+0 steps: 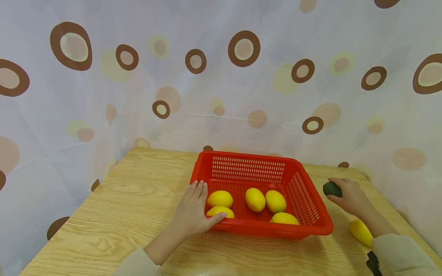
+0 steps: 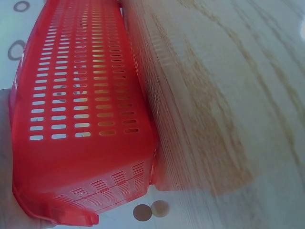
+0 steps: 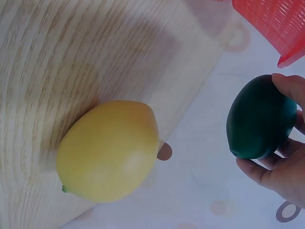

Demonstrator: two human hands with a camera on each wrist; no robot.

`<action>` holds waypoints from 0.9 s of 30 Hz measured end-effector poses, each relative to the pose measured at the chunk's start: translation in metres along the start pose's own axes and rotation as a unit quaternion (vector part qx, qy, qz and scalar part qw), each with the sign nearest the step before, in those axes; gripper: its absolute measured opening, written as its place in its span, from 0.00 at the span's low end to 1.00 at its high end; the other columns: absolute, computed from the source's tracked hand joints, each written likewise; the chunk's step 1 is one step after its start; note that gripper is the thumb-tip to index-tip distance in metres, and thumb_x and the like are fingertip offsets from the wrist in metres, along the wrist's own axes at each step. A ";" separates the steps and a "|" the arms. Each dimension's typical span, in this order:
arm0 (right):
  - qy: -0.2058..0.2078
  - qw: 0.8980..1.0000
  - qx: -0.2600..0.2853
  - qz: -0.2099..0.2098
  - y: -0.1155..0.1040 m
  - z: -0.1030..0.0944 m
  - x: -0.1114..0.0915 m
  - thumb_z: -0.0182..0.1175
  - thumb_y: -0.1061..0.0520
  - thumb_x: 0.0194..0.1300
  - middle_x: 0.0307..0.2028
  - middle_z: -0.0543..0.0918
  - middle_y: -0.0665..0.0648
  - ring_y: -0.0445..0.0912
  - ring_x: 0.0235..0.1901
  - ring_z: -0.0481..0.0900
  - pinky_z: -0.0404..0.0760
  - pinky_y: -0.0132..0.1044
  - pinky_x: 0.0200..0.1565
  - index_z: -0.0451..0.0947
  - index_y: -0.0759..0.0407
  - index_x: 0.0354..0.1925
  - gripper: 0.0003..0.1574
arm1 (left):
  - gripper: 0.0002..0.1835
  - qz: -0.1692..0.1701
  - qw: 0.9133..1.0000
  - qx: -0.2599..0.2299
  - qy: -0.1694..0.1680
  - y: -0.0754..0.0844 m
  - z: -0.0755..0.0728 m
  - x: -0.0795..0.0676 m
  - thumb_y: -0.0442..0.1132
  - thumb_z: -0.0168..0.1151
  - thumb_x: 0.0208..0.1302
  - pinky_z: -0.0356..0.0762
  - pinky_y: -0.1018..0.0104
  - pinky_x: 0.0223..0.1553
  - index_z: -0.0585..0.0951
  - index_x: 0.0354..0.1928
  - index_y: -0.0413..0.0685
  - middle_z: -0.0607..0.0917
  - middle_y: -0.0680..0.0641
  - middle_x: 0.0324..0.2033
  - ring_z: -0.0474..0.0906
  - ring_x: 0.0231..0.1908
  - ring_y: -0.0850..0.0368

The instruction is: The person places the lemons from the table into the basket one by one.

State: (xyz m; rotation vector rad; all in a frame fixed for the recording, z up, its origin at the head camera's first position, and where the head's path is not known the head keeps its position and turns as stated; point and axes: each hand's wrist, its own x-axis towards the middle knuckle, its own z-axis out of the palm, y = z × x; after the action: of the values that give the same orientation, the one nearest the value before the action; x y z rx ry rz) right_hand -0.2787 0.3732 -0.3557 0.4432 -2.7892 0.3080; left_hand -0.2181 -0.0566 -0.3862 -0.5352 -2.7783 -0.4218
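A red plastic basket (image 1: 262,225) with slotted walls stands on the table, and several yellow lemons (image 1: 255,200) lie inside it. My left hand (image 1: 191,215) rests on its near left corner, straight fingers over the left rim and thumb along the front rim. To the right of the basket, my right hand (image 1: 353,196) holds a dark green oval fruit (image 3: 259,117) between thumb and fingers. Another lemon (image 3: 109,152), with a small green tip, lies on the table below the right forearm, which partly covers it in the head view.
The wood-grain table (image 1: 138,191) extends left of the basket and a narrower strip of it runs along the right. A patterned curtain (image 1: 214,84) hangs behind the table and at both sides. A small black object (image 1: 373,262) shows beside the right sleeve.
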 end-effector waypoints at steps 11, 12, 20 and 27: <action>0.003 1.000 0.001 -0.002 -0.005 -0.006 0.006 0.65 0.61 0.53 0.47 0.71 0.83 0.72 0.40 0.71 0.76 0.57 0.34 0.67 0.79 0.54 0.34 | 0.50 0.001 1.000 -0.003 0.000 0.000 -0.001 0.000 0.68 0.50 0.57 0.50 0.49 0.70 0.61 0.65 0.31 0.62 0.34 0.67 0.54 0.69 0.38; 0.004 1.000 0.000 -0.003 -0.006 -0.006 0.006 0.65 0.61 0.53 0.47 0.71 0.83 0.72 0.40 0.70 0.76 0.57 0.34 0.66 0.79 0.54 0.34 | 0.50 0.001 1.000 -0.003 0.000 0.000 -0.001 0.000 0.68 0.50 0.57 0.50 0.49 0.70 0.61 0.65 0.31 0.62 0.34 0.67 0.54 0.69 0.38; 0.018 1.000 0.001 -0.003 -0.013 -0.010 0.010 0.65 0.60 0.54 0.49 0.70 0.82 0.73 0.43 0.68 0.74 0.60 0.37 0.66 0.77 0.55 0.35 | 0.50 0.005 1.000 -0.005 0.008 0.000 -0.001 0.000 0.69 0.49 0.57 0.50 0.49 0.70 0.62 0.65 0.30 0.63 0.34 0.66 0.54 0.68 0.38; 0.033 0.999 0.003 -0.007 -0.019 -0.009 0.013 0.66 0.60 0.54 0.50 0.71 0.81 0.74 0.44 0.69 0.75 0.60 0.37 0.67 0.77 0.54 0.34 | 0.49 0.004 1.000 -0.008 0.005 0.000 -0.001 -0.001 0.68 0.49 0.57 0.50 0.49 0.70 0.61 0.65 0.30 0.63 0.34 0.66 0.54 0.68 0.38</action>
State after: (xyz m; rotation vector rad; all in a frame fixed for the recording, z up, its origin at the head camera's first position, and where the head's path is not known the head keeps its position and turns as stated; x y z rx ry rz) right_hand -0.2813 0.3544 -0.3398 0.4445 -2.7214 0.3230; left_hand -0.2173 -0.0572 -0.3856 -0.5474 -2.7637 -0.4452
